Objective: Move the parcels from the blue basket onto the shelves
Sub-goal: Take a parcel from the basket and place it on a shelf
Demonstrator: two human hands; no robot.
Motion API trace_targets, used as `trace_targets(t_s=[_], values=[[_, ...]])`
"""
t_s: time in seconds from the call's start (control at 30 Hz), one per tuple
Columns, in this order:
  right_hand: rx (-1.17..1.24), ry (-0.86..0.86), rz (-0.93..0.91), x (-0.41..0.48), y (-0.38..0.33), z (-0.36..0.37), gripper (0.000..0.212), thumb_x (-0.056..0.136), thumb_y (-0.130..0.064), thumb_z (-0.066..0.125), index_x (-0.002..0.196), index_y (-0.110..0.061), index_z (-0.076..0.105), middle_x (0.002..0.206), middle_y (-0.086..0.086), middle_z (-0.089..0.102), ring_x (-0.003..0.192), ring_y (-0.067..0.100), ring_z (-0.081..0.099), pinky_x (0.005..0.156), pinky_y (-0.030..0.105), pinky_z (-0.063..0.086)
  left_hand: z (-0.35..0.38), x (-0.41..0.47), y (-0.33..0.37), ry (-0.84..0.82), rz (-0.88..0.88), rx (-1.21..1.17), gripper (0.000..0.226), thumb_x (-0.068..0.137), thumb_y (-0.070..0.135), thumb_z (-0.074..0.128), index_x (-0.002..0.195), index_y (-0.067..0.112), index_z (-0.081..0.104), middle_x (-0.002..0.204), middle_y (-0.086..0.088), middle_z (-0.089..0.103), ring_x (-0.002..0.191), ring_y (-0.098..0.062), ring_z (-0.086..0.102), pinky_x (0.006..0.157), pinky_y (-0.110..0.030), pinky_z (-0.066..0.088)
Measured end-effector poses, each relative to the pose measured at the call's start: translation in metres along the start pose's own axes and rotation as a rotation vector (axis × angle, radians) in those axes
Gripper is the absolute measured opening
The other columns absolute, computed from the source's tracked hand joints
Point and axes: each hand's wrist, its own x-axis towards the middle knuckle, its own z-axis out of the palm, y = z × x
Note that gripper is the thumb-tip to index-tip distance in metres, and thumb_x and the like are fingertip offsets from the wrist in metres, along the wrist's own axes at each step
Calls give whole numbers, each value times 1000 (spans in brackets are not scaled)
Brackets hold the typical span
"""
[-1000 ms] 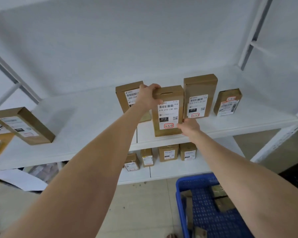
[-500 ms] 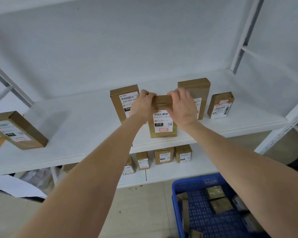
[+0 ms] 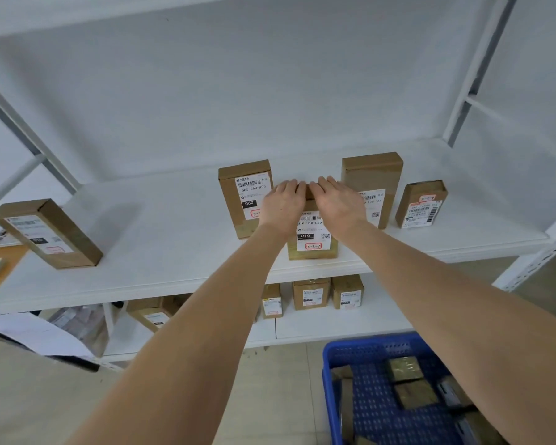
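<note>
The fingers (image 3: 290,188) of my left hand (image 3: 283,205) are bent over the top left edge of the parcel (image 3: 312,244). A second ago only this hand held the top. The right hand (image 3: 338,203) has since come up from the parcel's bottom corner, and its fingers now hook over the top right edge (both thumbs are hidden, so I can't tell how firm the hold is). The parcel hung at the lip a second ago. Now its base rests on the upper shelf (image 3: 174,252) near the front edge, so I judge this one as good as placed, with only the letting go left.

It is a plain brown carton standing upright, label facing me, with a barcode, a black "010" block and a red-ringed mark. It sits just in front of the gap between the 060 parcel (image 3: 243,194) and the taller parcel (image 3: 371,173). Lower right, the blue basket (image 3: 329,383) has more cartons waiting.
</note>
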Motion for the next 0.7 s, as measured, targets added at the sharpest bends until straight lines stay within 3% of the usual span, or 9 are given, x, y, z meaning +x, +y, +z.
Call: trace_targets(t_s=[0.27,0.47,0.7], values=[[60,11,-5,-2,1,3,53,86,6,54,137,-4,44,134,10,51,129,28,43,105,38,38,2,2,2,-28,-7,-17,65,86,9,64,143,8,33,140,-7,43,131,-23,39,91,-32,46],[76,18,1,1,3,4,54,86,7,53,138,-5,42,136,10,49,131,28,41,108,36,34,9,5,0,-4,-38,-29,68,61,7,85,124,6,58,113,-8,63,105,-25,61,64,-32,54],[92,48,0,7,5,5,50,91,4,46,140,-6,40,140,10,47,134,27,38,111,34,29,8,13,-1,-24,-23,-15,67,83,9,69,141,9,36,136,-6,45,128,-23,42,85,-32,49]])
